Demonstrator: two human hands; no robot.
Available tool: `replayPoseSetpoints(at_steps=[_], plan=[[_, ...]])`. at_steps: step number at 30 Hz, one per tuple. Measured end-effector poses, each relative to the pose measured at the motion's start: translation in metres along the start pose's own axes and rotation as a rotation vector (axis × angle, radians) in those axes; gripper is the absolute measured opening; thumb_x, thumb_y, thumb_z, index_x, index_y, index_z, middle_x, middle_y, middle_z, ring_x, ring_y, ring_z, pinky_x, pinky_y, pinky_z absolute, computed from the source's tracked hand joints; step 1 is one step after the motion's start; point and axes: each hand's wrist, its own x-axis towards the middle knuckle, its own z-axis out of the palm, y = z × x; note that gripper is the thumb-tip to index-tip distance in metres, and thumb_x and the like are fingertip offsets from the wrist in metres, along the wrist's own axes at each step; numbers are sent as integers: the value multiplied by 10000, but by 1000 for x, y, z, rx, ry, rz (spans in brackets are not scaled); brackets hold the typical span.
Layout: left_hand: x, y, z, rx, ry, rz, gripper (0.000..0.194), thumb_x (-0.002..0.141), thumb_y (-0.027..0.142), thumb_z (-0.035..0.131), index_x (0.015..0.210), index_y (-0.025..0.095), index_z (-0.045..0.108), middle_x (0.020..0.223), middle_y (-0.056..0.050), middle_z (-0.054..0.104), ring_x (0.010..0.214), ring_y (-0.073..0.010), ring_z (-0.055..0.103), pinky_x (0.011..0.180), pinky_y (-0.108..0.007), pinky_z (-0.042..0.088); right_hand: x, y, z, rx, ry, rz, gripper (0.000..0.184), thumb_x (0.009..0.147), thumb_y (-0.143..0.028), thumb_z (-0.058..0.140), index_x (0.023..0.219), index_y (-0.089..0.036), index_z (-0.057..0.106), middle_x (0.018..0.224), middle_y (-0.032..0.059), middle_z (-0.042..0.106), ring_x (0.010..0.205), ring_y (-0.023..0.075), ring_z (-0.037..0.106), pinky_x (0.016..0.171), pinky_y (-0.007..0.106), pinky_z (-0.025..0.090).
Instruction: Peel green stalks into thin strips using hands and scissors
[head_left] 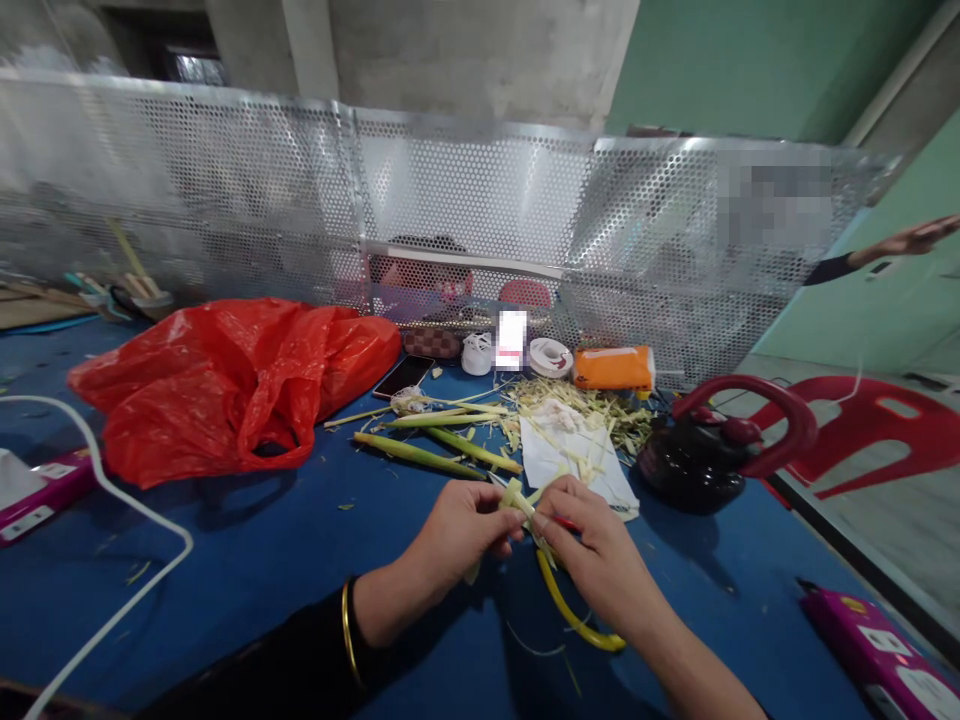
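Note:
My left hand [472, 525] is closed, thumb and fingers pinching a pale green plant strip [517, 497]. My right hand [592, 540] grips the other side of the same strip, its fingertips close to the left ones. A small red piece shows by the right fingers; what it belongs to is hidden. Under the right hand, a curved yellow band [559, 590] lies partly covered. Beyond the hands rest several green stalks [420, 455], and a white paper sheet [619, 480] bears pale scraps.
A red plastic bag [202, 390] fills the left, near a white cable [161, 575]. Dry shreds [634, 425], a dark kettle [694, 465], an orange packet [615, 368] and a tape roll [550, 357] stand before a perforated metal screen [465, 185]. Another person's hand [919, 238] extends at far right.

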Motion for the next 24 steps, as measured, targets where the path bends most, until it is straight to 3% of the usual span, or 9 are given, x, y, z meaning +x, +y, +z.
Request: replayPoseSetpoints(at_steps=[11, 24], plan=[[-5, 3, 2, 5, -34, -29, 246, 617, 369, 704, 665, 130, 668, 586, -2, 616, 446, -63, 480, 476, -189, 367, 0, -3, 0, -3, 16, 53, 246, 827, -203, 483, 581, -207, 490, 681, 10, 515, 688, 176, 519, 627, 282, 376], [-4, 1, 3, 92, -51, 36, 206, 605, 328, 655, 633, 124, 654, 565, 5, 596, 467, -80, 482, 496, -211, 412, -1, -3, -1, -156, 36, -73, 226, 818, -151, 492, 601, -205, 464, 702, 12, 539, 737, 182, 524, 659, 288, 361]])
